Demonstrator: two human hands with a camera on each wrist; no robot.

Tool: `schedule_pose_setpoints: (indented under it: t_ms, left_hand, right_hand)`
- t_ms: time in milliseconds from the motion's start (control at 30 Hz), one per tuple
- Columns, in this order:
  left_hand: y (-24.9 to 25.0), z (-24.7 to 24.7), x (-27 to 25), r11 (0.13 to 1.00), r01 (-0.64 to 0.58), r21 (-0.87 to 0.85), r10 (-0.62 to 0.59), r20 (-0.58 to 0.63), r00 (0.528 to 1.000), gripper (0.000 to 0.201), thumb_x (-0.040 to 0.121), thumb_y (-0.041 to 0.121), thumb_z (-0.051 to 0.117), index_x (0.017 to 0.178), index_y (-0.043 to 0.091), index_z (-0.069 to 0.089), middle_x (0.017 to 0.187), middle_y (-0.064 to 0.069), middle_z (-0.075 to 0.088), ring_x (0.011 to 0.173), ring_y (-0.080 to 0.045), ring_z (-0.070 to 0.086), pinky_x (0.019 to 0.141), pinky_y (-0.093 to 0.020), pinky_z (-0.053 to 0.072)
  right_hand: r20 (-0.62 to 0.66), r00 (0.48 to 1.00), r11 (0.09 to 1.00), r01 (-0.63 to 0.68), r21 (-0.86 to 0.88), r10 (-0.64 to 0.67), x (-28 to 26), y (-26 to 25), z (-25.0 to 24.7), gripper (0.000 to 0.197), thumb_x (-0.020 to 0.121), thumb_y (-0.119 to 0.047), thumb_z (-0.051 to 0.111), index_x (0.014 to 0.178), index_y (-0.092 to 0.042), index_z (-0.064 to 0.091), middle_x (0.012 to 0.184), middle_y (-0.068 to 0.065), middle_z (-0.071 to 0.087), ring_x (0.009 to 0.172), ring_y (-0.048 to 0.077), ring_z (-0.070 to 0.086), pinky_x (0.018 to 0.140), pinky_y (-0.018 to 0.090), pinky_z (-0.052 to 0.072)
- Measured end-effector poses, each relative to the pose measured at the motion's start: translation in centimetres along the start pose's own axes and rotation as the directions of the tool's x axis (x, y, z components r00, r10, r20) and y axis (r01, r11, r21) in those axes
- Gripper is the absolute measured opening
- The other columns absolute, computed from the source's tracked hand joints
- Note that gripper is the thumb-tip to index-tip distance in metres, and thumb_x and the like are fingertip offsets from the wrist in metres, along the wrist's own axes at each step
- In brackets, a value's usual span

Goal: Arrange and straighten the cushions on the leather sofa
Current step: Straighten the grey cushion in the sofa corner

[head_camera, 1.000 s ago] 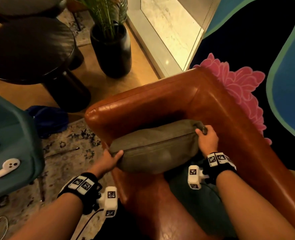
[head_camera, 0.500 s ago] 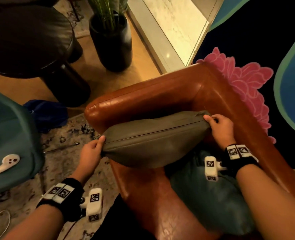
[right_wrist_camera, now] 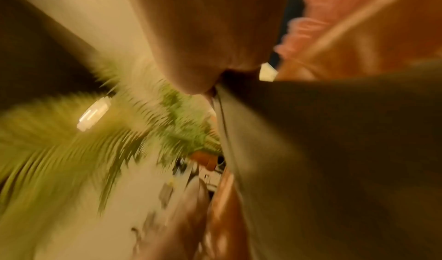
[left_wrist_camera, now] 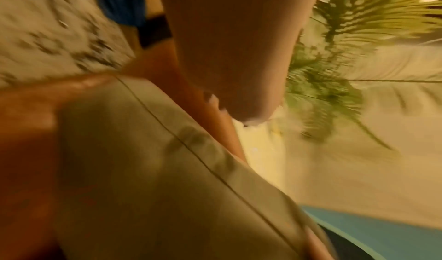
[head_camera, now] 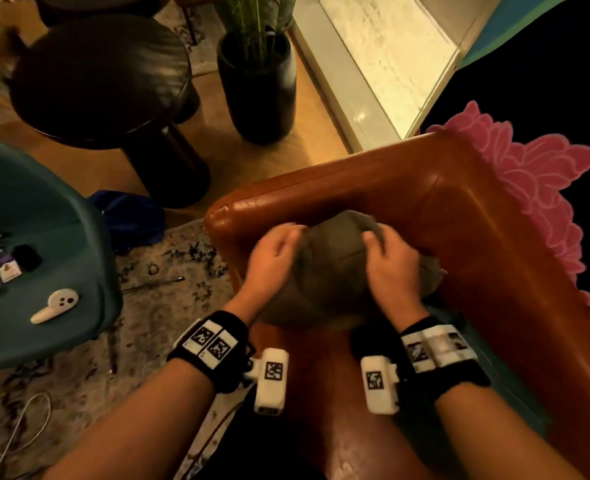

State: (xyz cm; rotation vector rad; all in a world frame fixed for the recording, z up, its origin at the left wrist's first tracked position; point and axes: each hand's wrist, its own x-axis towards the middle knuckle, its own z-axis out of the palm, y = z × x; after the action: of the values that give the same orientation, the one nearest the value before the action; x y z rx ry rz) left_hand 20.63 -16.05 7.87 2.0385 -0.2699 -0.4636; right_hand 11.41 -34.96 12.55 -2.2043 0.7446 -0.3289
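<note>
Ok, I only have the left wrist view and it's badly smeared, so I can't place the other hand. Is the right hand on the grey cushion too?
Observer: Yes. The head view shows the right hand on the grey cushion, with its fingers curled over the top edge in a grip.
Operator: Where does the cushion sit on the sofa?
Observer: It sits in the corner of the leather sofa, where the armrest meets the back.
Operator: Is anything else on the seat?
Observer: A teal cushion lies on the seat, to the right of the grey one.
</note>
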Motion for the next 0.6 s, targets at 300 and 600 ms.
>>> schedule_pose_setpoints:
  t_ms: [300, 600]
  left_hand:
    - [-10.3, 1.9, -2.3, 0.551, 0.647, -0.526, -0.642, 0.227, 0.732, 0.013, 0.089, 0.014, 0.064, 0.1, 0.007, 0.069, 0.091, -0.009, 0.073, 0.085, -0.027, 0.065, 0.061, -0.027, 0.051]
    - [-9.2, 3.7, -2.2, 0.736, 0.644, -0.21, -0.565, 0.333, 0.755, 0.026, 0.092, 0.001, 0.057, 0.118, 0.001, 0.055, 0.102, -0.029, 0.064, 0.069, -0.026, 0.06, 0.054, -0.033, 0.052]
  right_hand:
    - [-0.061, 0.989, 0.984, -0.128, 0.126, 0.137, 0.8, 4.9, -3.8, 0.023, 0.102, -0.03, 0.054, 0.111, -0.017, 0.07, 0.102, 0.002, 0.071, 0.1, 0.023, 0.065, 0.09, 0.039, 0.051]
    - [0.019, 0.957, 0.866, -0.272, 0.42, 0.291, 1.4, 8.1, -5.0, 0.017, 0.1, -0.028, 0.058, 0.105, -0.025, 0.074, 0.107, 0.002, 0.075, 0.104, 0.021, 0.07, 0.094, 0.04, 0.054]
